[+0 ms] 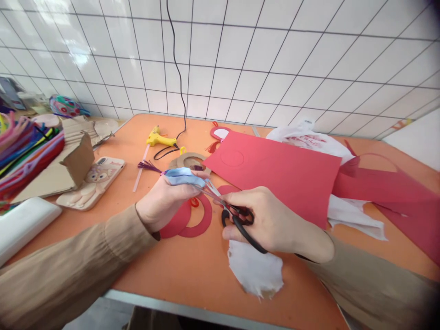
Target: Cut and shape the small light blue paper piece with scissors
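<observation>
In my left hand [168,199] I grip a light-blue piece of craft work [184,176] with a dark purple tassel [150,167] sticking out to the left. My right hand [264,217] is closed on black-handled scissors [245,224]. Their blades point left and meet the blue piece's right edge; whether they are open there is too fine to tell. Below my left hand lie red paper rings [201,222], partly covered by it. A torn white cloth-like scrap [254,270] rests on the table under my right hand.
A large red sheet [278,172] lies behind my right hand, near a white plastic bag [309,140]. Behind my left hand are a yellow glue gun [161,137] with its cord and cardboard rings [187,160]. A phone [96,181], cardboard [55,176] and colourful pipe cleaners [27,151] occupy the left.
</observation>
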`<move>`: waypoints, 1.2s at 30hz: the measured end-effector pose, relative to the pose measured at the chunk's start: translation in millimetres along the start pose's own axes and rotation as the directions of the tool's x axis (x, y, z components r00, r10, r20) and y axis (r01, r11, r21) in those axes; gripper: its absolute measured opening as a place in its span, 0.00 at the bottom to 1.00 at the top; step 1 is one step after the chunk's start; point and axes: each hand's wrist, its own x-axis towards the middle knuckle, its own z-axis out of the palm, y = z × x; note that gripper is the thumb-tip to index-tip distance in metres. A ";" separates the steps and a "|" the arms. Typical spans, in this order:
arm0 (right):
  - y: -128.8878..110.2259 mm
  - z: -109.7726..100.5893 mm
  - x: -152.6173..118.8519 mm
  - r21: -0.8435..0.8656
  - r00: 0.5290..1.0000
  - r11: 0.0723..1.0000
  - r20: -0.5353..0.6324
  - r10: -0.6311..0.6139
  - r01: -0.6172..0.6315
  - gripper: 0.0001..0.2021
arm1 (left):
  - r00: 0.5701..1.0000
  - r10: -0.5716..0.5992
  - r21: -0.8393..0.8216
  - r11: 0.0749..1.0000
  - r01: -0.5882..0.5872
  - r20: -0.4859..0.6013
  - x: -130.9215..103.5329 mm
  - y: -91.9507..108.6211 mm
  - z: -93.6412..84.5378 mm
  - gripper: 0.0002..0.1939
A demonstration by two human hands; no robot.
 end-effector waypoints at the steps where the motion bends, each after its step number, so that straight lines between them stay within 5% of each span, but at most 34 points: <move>1: -0.7 0.1 -0.2 -0.003 1.000 1.000 -0.002 -0.002 0.002 0.14 | 1.000 -0.005 0.020 1.000 0.004 0.018 0.2 -0.3 -0.2 0.13; 8: -1.1 -0.7 -0.5 0.127 0.997 0.991 0.070 0.021 -0.030 0.14 | 0.993 0.003 0.105 0.994 -0.015 0.117 0.8 -2.7 -2.6 0.06; 17: 3.6 -0.1 -0.5 0.268 0.990 0.959 0.131 0.057 -0.091 0.12 | 0.999 -0.046 0.164 0.985 0.044 0.014 0.6 -1.9 -1.6 0.07; 36: 9.0 -7.7 4.4 0.505 0.936 0.820 0.336 0.101 -0.270 0.23 | 0.997 -0.030 0.213 0.977 0.013 0.076 1.5 0.3 -1.3 0.02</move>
